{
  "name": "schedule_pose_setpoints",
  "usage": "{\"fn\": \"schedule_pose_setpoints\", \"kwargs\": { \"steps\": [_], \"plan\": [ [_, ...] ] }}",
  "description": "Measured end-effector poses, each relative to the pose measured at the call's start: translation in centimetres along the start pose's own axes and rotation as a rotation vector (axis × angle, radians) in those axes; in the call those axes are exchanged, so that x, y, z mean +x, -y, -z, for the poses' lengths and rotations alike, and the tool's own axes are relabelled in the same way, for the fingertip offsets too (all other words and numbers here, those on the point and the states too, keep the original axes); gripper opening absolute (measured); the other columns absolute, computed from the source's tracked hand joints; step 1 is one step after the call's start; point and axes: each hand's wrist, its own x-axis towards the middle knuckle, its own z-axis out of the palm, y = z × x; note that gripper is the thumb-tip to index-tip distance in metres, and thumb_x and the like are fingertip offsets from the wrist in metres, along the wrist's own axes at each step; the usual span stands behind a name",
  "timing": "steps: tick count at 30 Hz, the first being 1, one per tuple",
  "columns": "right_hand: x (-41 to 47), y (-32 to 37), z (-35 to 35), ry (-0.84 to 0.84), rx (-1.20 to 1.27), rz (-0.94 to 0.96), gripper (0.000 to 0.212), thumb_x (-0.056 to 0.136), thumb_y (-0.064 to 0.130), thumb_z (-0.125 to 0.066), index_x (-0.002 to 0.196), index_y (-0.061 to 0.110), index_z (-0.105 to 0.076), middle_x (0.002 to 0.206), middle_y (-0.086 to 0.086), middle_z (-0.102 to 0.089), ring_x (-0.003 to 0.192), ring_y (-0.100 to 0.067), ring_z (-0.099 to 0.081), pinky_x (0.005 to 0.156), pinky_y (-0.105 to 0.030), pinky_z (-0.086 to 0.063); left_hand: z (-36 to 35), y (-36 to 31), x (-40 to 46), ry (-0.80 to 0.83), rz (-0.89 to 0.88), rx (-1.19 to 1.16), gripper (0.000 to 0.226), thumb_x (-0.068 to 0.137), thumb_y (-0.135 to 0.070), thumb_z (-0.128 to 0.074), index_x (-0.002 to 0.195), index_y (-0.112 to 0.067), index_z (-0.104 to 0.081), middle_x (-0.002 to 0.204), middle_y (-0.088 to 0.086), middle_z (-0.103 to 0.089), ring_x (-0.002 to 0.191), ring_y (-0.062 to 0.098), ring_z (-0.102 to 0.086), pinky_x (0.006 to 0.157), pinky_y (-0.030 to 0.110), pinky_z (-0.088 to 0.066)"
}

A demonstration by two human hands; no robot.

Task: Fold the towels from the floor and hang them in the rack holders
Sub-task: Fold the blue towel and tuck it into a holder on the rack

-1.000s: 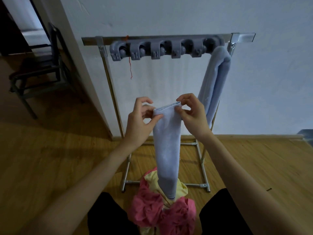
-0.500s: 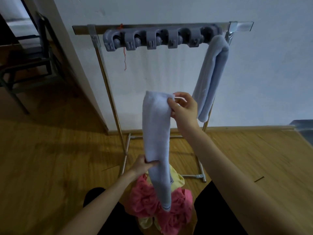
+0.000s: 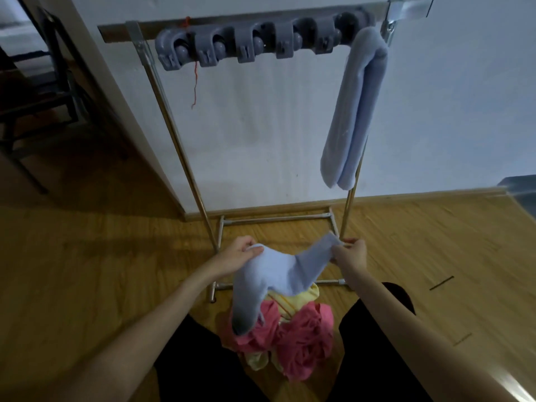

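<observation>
A light blue towel (image 3: 278, 274), folded into a narrow strip, stretches between my hands low in front of the rack. My left hand (image 3: 237, 255) grips it near the middle, and its lower end droops over the pile. My right hand (image 3: 349, 253) pinches the upper end. Pink towels (image 3: 304, 340) and a yellow towel (image 3: 293, 300) lie heaped on the floor between my knees. The grey row of holders (image 3: 240, 44) runs along the rack's top bar. Another blue towel (image 3: 351, 111) hangs folded from the rightmost holder.
The metal rack frame (image 3: 179, 158) stands against a white wall, its base tubes on the wooden floor (image 3: 87, 256). A dark chair (image 3: 34, 91) stands at the far left beyond a wall corner. A red thread (image 3: 195, 82) dangles from the bar.
Both hands have dropped from chest height to near the floor. The towel, earlier hanging straight down from my right hand, is now spread sideways between both hands. The view tilted downward.
</observation>
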Motion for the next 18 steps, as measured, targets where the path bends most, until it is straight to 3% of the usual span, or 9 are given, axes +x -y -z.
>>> {"fn": "schedule_pose_setpoints", "kwargs": {
  "steps": [2,5,6,8,10,12,15,18],
  "plan": [
    [-0.2,-2.4,0.5,0.142,-0.099,-0.095,0.026,0.080,-0.006,-0.059,0.096,0.006,-0.042,0.084,-0.011,-0.048,0.075,-0.024,-0.053,0.067,-0.045,-0.053,0.5,-1.4,-0.5,-0.023,-0.089,-0.008,0.015,0.095,-0.014,-0.057,0.080,-0.009,-0.055,0.075,0.006,-0.050,0.075,0.016,-0.047,0.064,0.028,-0.034],
    [-0.8,-3.8,1.3,0.390,-0.450,-0.154,0.035,0.081,-0.002,-0.062,0.112,0.001,-0.044,0.084,-0.012,-0.047,0.066,-0.021,-0.048,0.050,-0.030,-0.041,1.2,-3.4,-1.3,0.035,-0.197,0.002,0.011,0.093,-0.008,-0.058,0.082,-0.006,-0.059,0.074,0.000,-0.055,0.074,0.008,-0.050,0.068,0.025,-0.037],
    [-1.0,-3.8,1.4,0.455,-0.609,-0.111,0.041,0.081,0.001,-0.062,0.117,0.001,-0.043,0.086,-0.010,-0.047,0.068,-0.020,-0.048,0.050,-0.028,-0.039,1.4,-4.2,-1.5,0.071,-0.228,0.017,0.010,0.092,-0.008,-0.059,0.083,-0.005,-0.061,0.076,0.000,-0.057,0.075,0.007,-0.052,0.070,0.025,-0.040],
    [-1.6,-3.1,1.3,0.533,-0.768,0.075,0.054,0.079,0.004,-0.067,0.126,0.004,-0.040,0.100,-0.010,-0.050,0.085,-0.021,-0.053,0.062,-0.028,-0.042,1.7,-6.0,-1.9,0.151,-0.277,0.045,0.009,0.092,-0.011,-0.061,0.086,-0.005,-0.063,0.080,0.001,-0.061,0.078,0.005,-0.055,0.071,0.024,-0.043],
    [-2.6,-1.2,1.0,0.640,-0.630,0.280,0.070,0.076,0.005,-0.072,0.136,0.009,-0.036,0.127,-0.011,-0.049,0.117,-0.022,-0.050,0.085,-0.029,-0.044,1.9,-7.7,-2.3,0.222,-0.316,0.063,0.008,0.092,-0.014,-0.061,0.088,-0.007,-0.064,0.080,-0.005,-0.063,0.077,0.002,-0.057,0.069,0.017,-0.045],
    [-3.8,1.8,0.8,0.871,-0.391,0.378,0.076,0.075,0.003,-0.073,0.140,0.013,-0.036,0.141,-0.005,-0.044,0.132,-0.018,-0.041,0.099,-0.029,-0.040,2.1,-9.1,-2.7,0.256,-0.345,0.094,0.009,0.092,-0.017,-0.061,0.089,-0.010,-0.065,0.080,-0.010,-0.064,0.077,0.000,-0.058,0.067,0.013,-0.045],
    [-5.2,5.2,0.8,1.182,-0.173,0.345,0.059,0.077,0.003,-0.072,0.131,0.010,-0.050,0.130,-0.013,-0.057,0.124,-0.025,-0.053,0.101,-0.038,-0.046,2.0,-10.0,-3.0,0.252,-0.357,0.099,0.010,0.093,-0.017,-0.060,0.091,-0.010,-0.066,0.083,-0.006,-0.066,0.081,0.002,-0.060,0.071,0.016,-0.048],
    [-5.9,6.4,0.3,1.193,-0.211,0.352,0.042,0.077,0.016,-0.077,0.114,0.002,-0.062,0.113,-0.021,-0.065,0.108,-0.032,-0.062,0.093,-0.045,-0.049,2.0,-10.1,-3.2,0.214,-0.340,0.088,0.010,0.092,-0.014,-0.061,0.093,-0.006,-0.067,0.087,0.004,-0.067,0.082,0.004,-0.061,0.073,0.021,-0.050]
  ]
}}
